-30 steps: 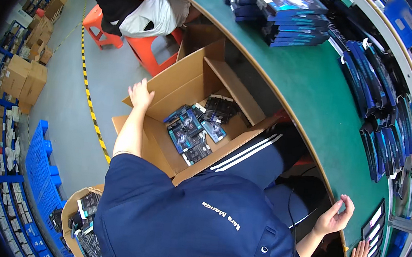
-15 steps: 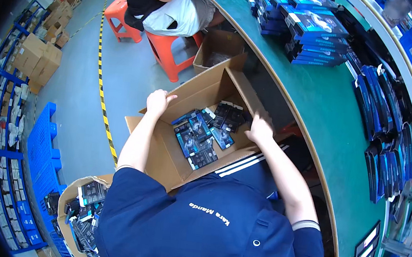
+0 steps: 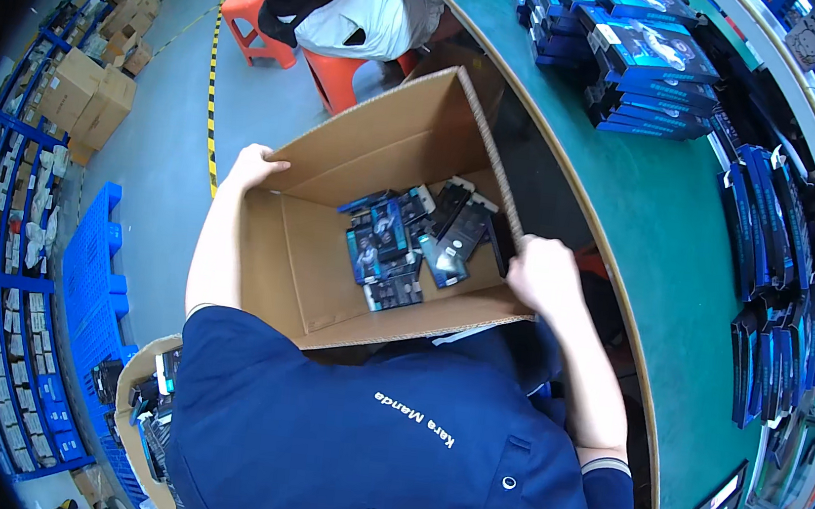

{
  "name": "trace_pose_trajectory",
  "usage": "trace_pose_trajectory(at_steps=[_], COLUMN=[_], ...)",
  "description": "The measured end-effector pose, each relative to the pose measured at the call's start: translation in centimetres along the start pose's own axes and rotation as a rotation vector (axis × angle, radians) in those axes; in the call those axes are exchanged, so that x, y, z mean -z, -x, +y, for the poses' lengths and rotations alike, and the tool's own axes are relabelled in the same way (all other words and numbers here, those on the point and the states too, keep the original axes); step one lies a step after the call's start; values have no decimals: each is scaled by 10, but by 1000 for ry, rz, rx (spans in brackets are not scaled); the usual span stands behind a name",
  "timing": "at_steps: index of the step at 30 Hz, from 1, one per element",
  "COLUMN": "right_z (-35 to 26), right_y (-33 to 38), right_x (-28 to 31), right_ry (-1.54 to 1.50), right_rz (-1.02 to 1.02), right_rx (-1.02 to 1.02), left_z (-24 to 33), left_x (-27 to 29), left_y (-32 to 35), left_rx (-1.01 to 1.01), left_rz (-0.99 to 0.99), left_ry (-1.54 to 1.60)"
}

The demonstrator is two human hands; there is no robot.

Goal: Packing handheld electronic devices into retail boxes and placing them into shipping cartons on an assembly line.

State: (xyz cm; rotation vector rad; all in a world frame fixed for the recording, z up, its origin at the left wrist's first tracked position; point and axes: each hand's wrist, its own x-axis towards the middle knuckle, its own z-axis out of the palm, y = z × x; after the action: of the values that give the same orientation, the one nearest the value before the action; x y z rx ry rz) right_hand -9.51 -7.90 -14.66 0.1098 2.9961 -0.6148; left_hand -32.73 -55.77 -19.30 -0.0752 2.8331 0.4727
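A large open cardboard box (image 3: 272, 265) is tilted in front of my body, its inside facing me. Several small blue and black product boxes (image 3: 391, 243) lie in a loose heap in it. My left hand (image 3: 258, 167) grips the far left rim, its thumb on the inner side of the wall. At the right side, my right hand (image 3: 546, 274) is closed round the edge of the right wall, its fingertips partly hidden. The underside of the carton does not show.
A green worktable (image 3: 641, 209) curves along the right, with stacked blue boxes (image 3: 647, 51) on it. Another person (image 3: 354, 10) sits on a red stool (image 3: 332, 78) ahead. A second carton (image 3: 142, 366) full of small boxes stands at my left, near a blue pallet (image 3: 93, 271).
The cardboard box has come up nearer and tilted more toward me. My left hand has shifted left along with its rim, my right hand slightly right. The small boxes have slid a little.
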Motion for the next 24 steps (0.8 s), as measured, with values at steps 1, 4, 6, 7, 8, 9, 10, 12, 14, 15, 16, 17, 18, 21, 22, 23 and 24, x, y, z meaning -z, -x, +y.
trace_pose_trajectory(at_steps=[1, 4, 6, 7, 8, 9, 10, 12, 14, 15, 16, 17, 18, 21, 22, 23, 24], right_z=[-2, -22, -41, -44, -44, -40, -34, -25, -15, -23, -37, -57, -77, -96, -92, -93, -99], right_y=[4, 18, 24, 21, 16, 8, -2, -16, -23, -17, -2, 16, 32, 43, 31, 17, 10], right_x=[25, 71, 86, 88, 86, 80, 73, 57, 54, 61, 72, 75, 72, 37, 42, 47, 53], right_ry=[8, 9, 62, 48, 47, 75, 101, 150, 259, 202, 150, 97, 40, -84, -244, -236, -227], right_rz=[42, 229, 255, 282, 282, 287, 295, 307, 247, 221, 194, 214, 236, 81, 111, 32, -49], right_rx=[26, 118, 189, 207, 200, 201, 206, 268, 300, 359, 398, 466, 534, 404, 395, 419, 444], left_z=[11, 24, 22, 17, 9, 5, -1, -48, -22, -21, -24, -59, -97, -108, -103, -105, -109], left_x=[2, -7, -19, -31, -49, -68, -90, -148, -181, -192, -200, -226, -254, -285, -287, -294, -301], left_y=[2, 2, -1, 0, 1, 2, 6, 20, 50, 68, 85, 102, 116, 136, 137, 145, 153], left_rx=[-60, -80, 10, 34, 54, 94, 134, 159, 13, 85, 148, 193, 239, 491, 737, 998, 1011], left_rz=[11, 60, 128, 135, 140, 101, 67, 22, -40, -128, -224, -264, -300, -121, -124, -119, -119], left_ry=[59, 230, 245, 226, 206, 192, 178, 86, -8, -2, -2, 104, 209, 444, 562, 686, 686])
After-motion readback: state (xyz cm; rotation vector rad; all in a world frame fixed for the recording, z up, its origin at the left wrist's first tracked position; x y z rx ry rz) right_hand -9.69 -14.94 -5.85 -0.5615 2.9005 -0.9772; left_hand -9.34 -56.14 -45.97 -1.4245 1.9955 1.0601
